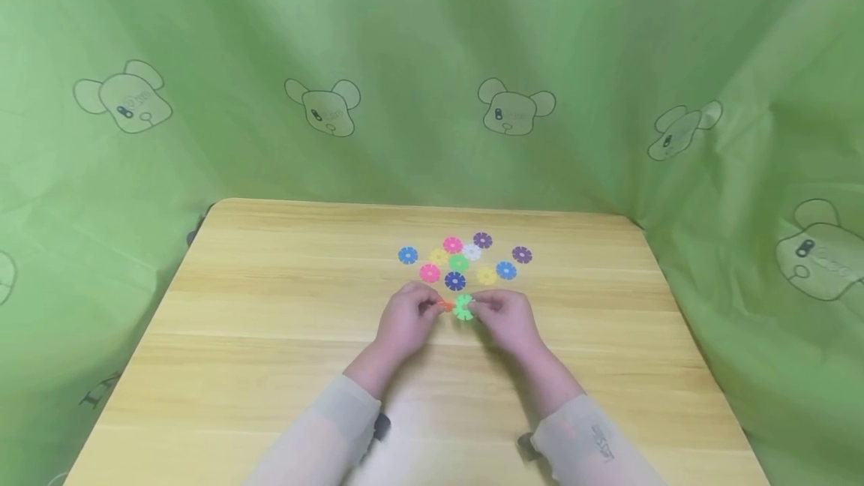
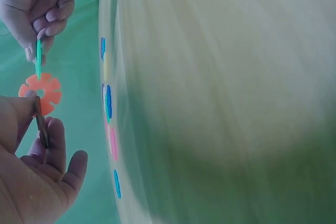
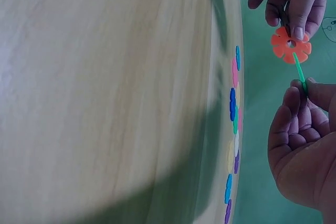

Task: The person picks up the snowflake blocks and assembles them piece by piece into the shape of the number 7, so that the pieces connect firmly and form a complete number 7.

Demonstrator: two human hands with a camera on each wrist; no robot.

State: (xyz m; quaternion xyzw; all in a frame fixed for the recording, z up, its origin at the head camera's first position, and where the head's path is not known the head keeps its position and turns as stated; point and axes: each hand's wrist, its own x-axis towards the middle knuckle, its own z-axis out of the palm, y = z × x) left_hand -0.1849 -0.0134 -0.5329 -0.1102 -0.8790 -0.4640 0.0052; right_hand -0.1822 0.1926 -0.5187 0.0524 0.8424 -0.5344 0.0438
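Note:
Thumb and fingertips of my left hand (image 1: 408, 319) pinch an orange notched flower disc (image 2: 51, 88). Crosswise to it, a dark, brownish piece (image 2: 42, 124) sits edge-on among those fingers; its kind is mostly hidden. My right hand (image 1: 505, 321) pinches a green notched flower disc (image 1: 463, 307) by its outer edge. In the right wrist view the green disc stands edge-on, its tip at the rim of the orange disc. The two discs are roughly at right angles. Whether their slots are engaged I cannot tell. Both hands are held above the table, close together.
Several loose flower discs lie beyond the hands on the wooden table (image 1: 270, 366), among them a dark blue disc (image 1: 455, 281), a pink disc (image 1: 430, 273), a yellow disc (image 1: 486, 276) and a purple disc (image 1: 522, 255). A green curtain (image 1: 418, 163) surrounds the table's far side.

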